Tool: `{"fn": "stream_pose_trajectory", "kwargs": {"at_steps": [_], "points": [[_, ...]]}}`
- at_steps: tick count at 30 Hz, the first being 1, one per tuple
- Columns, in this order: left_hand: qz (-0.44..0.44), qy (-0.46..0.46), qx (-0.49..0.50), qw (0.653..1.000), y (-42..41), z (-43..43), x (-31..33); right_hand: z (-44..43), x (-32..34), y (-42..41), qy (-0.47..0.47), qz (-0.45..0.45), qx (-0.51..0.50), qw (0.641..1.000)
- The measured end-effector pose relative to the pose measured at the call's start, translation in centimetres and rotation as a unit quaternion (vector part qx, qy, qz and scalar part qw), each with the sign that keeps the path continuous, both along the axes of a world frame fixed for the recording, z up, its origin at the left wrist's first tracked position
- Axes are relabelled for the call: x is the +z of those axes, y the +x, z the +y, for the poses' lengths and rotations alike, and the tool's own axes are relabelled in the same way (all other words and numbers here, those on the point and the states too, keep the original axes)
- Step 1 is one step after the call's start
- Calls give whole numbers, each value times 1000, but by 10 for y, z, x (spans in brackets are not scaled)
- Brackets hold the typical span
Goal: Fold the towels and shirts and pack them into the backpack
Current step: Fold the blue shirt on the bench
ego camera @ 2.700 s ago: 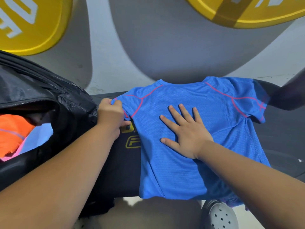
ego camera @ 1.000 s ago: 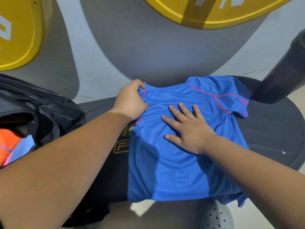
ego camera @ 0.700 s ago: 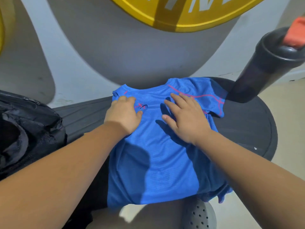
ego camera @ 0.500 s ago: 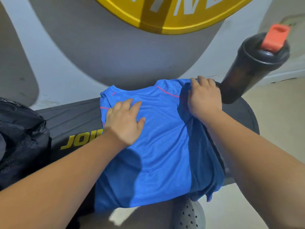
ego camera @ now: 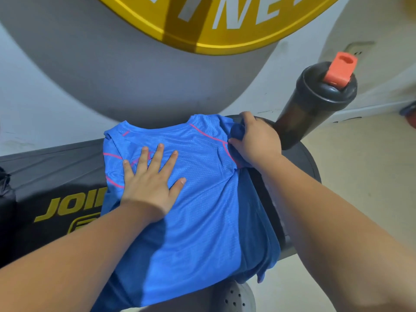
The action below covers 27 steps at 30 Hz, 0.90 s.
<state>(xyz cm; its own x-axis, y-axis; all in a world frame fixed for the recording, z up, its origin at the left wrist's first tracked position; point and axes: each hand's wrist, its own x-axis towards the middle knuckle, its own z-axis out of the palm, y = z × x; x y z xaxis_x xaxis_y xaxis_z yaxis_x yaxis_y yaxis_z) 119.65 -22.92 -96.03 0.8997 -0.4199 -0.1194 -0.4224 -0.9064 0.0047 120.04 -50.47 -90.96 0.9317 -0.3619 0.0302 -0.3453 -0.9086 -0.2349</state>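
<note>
1. A grey perforated shoe (ego camera: 234,298) shows at the bottom edge, under the surface.
2. The blue shirt (ego camera: 202,221) lies spread on the black surface (ego camera: 56,172), with its hem hanging over the near edge.
3. The left hand (ego camera: 150,185) presses flat on the shirt's upper part, fingers straight and spread.
4. Further back, the right hand (ego camera: 254,140) curls round the shirt's bunched right sleeve and grips it.
5. A dark bottle with an orange cap (ego camera: 315,104) stands just beside that hand.
6. A yellow disc with white letters (ego camera: 213,25) hangs behind.
</note>
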Motion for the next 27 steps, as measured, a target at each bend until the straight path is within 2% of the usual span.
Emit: {"fn": "stream_pose_trajectory", "kwargs": {"at_steps": [3,6,8,11,14,18,22,24,27], "points": [[2,-1,-2,1000,-1,-1,1,0,13,-1,34,30,-36,998],[-1,-3,-2,1000,-1,-1,1,-1,21,-5,30,90,-67,993],[-1,-8,-3,1000,-1,-1,1,1,24,-9,30,95,-70,993],[-3,-8,-5,1000,-1,0,2,4,26,-14,63,17,-57,996],[-4,-9,-5,1000,-1,0,2,6,27,-15,149,-69,-32,986],[-3,-13,-7,1000,-1,1,2,5,25,-15,279,-116,-77,950],[-1,-20,-8,1000,-1,1,2,1,16,-18,379,-121,-132,908],[-1,-25,-9,1000,-1,1,2,2,17,-17,365,-144,-143,909],[0,-41,-9,999,-1,2,3,10,26,-5,231,-177,-131,948]]}}
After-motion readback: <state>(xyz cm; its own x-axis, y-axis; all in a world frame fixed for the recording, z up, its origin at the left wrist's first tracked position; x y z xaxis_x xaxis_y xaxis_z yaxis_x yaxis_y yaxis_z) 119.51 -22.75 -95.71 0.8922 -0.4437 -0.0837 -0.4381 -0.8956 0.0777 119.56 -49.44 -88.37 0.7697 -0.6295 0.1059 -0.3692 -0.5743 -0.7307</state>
